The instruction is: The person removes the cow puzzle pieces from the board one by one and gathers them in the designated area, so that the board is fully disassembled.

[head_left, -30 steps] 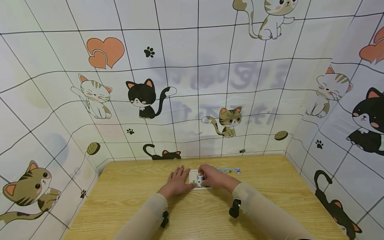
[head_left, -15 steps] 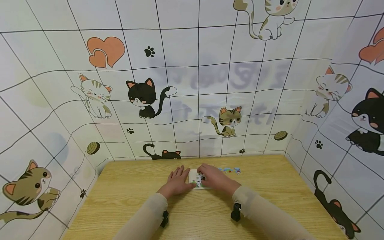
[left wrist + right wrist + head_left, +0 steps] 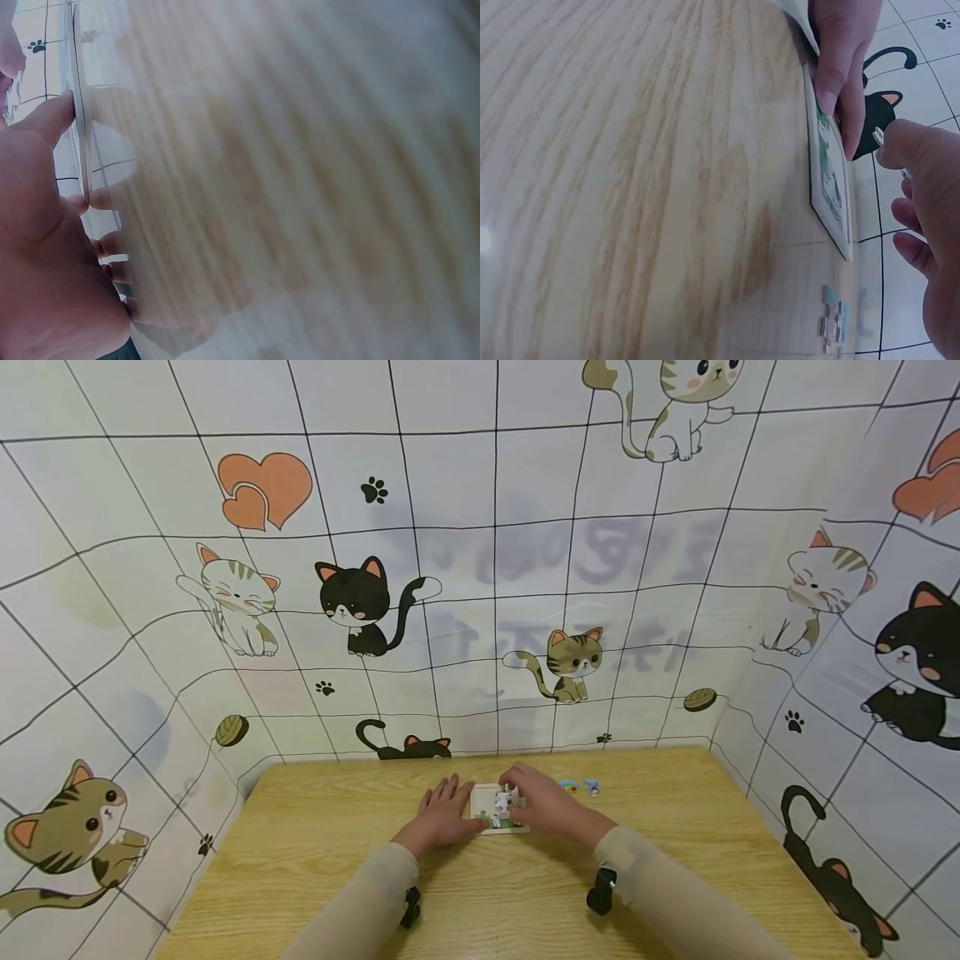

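The right hand pinches a small pale piece just above the puzzle board, which lies flat between both hands, while the left hand, fingers spread, rests along its left side, thumb at the near-left corner.

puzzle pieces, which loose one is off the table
The whitish piece pinched in the right hand; the other visible loose pieces lie on the table.

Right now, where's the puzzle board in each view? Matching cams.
Head: puzzle board, below centre, between left hand and right hand.
Left wrist: puzzle board, upper left, a thin edge-on strip.
Right wrist: puzzle board, right of centre, slanted.
Shared landmark: left hand, visible in all three.
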A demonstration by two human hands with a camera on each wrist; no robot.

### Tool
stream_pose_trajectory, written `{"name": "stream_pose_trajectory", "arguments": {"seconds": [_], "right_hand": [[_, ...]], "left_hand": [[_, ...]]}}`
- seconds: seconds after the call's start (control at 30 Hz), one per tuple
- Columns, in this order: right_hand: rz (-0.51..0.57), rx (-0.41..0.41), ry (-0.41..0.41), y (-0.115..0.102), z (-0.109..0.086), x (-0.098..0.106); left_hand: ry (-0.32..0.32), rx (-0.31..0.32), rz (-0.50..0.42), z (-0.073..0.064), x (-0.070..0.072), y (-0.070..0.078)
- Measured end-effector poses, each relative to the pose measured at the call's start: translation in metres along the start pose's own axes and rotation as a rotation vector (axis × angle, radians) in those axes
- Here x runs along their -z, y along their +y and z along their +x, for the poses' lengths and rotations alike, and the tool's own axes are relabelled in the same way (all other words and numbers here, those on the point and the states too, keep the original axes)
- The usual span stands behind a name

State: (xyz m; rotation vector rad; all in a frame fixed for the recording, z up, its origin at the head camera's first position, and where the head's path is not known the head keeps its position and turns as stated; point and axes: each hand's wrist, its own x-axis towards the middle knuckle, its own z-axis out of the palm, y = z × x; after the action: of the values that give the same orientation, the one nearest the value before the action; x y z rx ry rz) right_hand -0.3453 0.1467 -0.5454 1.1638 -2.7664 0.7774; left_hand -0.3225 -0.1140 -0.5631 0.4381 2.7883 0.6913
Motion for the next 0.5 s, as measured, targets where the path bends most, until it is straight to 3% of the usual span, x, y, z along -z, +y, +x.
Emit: {"name": "stream_pose_trajectory", "arguments": {"seconds": [0.5], "right_hand": [[0.022,-0.046,0.032,0.008,-0.014,0.019]], "left_hand": [[0.012,0.0,-0.007,0.002,-0.002,-0.002]]}}
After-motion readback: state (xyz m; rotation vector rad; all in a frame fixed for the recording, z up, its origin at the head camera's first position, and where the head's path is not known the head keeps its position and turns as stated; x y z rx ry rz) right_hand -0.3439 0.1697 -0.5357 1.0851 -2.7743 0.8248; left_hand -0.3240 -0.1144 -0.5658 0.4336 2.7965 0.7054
